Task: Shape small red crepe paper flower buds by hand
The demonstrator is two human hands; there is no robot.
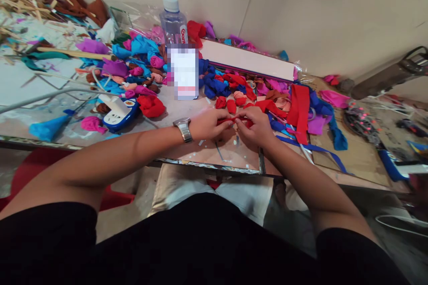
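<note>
Thin red fabric strip (234,120), flat and creased, pinched between left hand (209,124) and right hand (256,127)

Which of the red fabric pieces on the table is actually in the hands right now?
The narrow red strip pinched between the left hand and right hand. The wide red band and small red rolls lie untouched.

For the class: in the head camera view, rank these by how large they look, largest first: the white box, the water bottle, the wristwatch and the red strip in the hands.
1. white box
2. water bottle
3 and 4. wristwatch and red strip: they look alike, and the hands hide part of the strip, so I leave them unranked.
</note>
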